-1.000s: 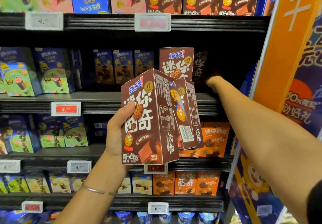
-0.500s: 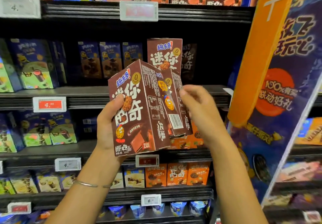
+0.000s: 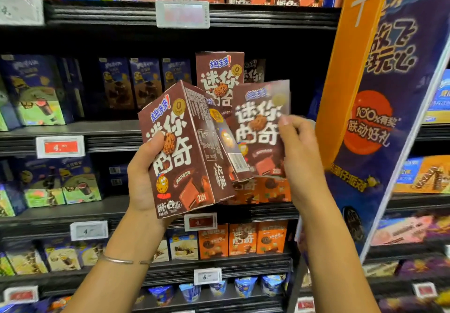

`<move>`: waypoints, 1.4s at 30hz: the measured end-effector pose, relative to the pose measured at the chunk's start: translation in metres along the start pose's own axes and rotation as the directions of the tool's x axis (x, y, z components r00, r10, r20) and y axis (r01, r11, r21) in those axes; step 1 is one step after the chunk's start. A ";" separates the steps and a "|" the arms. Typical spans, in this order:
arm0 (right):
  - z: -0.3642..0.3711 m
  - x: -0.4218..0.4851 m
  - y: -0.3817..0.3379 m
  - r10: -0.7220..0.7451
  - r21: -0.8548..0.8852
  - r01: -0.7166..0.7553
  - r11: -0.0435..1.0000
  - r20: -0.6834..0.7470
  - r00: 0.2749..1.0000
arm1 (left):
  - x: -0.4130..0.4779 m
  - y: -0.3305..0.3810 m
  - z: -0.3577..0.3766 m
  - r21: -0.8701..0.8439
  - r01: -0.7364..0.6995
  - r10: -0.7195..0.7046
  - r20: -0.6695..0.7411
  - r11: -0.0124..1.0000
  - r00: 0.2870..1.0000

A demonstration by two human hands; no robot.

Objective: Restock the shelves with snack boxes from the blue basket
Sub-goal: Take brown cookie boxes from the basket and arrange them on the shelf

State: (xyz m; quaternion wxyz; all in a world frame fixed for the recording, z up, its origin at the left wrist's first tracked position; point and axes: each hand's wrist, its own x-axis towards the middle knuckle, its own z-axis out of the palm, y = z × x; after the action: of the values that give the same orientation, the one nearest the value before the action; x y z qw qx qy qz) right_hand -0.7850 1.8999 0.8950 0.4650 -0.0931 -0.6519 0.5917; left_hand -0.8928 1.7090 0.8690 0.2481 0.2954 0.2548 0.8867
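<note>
Right hand [image 3: 302, 161] now pinches one brown box [image 3: 260, 127], drawn aside; left hand [image 3: 143, 178] grips two boxes [image 3: 180, 151].

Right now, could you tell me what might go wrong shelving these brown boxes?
The left hand grips the front box and rear box fanned apart; the rear one could slip out. The right hand only pinches the blurred box by its edge, so it might twist or knock over the shelved box.
</note>
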 end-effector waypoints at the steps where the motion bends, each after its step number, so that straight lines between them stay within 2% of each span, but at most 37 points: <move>1: -0.004 0.005 -0.002 -0.044 -0.014 0.043 0.999 -0.049 0.998 | 0.001 0.001 -0.002 0.000 -0.013 0.013 -0.003 1.000 1.000; 6: -0.008 0.039 -0.004 -0.215 -0.159 0.183 0.970 -0.210 0.954 | -0.001 0.004 -0.003 0.000 0.005 -0.005 0.027 1.000 1.000; 9: -0.002 0.073 -0.001 -0.179 -0.243 0.118 0.963 -0.245 0.953 | -0.002 0.003 -0.004 -0.007 0.008 -0.008 -0.003 1.000 1.000; 13: 0.005 0.114 0.003 -0.150 -0.230 0.090 0.969 -0.256 0.955 | -0.001 0.001 -0.004 -0.002 0.034 -0.034 -0.028 0.999 0.999; 15: 0.010 0.130 0.006 -0.178 -0.325 0.092 0.941 -0.247 0.953 | 0.000 0.000 -0.004 0.009 0.035 -0.035 -0.029 0.999 0.999; 18: 0.016 0.149 0.018 -0.122 -0.411 0.020 0.912 -0.224 0.967 | 0.001 0.000 -0.005 0.012 0.031 -0.031 -0.048 0.999 0.998; 24: 0.028 0.177 0.035 0.034 -0.391 -0.086 0.916 -0.140 0.990 | 0.009 -0.002 -0.009 0.045 0.069 -0.066 -0.063 0.997 0.996; 27: 0.035 0.186 0.041 0.040 -0.411 -0.084 0.908 -0.114 0.993 | 0.016 -0.004 0.000 0.090 0.110 -0.109 -0.010 0.990 0.994; 33: 0.046 0.195 0.053 0.133 -0.390 -0.131 0.911 -0.024 0.991 | 0.029 -0.011 0.013 0.053 0.152 -0.155 0.050 0.987 0.987; 42: 0.046 0.208 0.060 0.183 -0.414 -0.174 0.894 -0.018 0.983 | 0.036 -0.017 0.025 0.039 0.208 -0.210 0.058 0.977 0.976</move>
State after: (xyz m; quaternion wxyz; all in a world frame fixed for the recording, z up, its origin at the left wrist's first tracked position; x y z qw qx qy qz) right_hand -0.9582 2.0257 0.9527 0.3715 -0.2425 -0.7559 0.4815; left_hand -0.8968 1.7502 0.8907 0.3430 0.2982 0.2911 0.8418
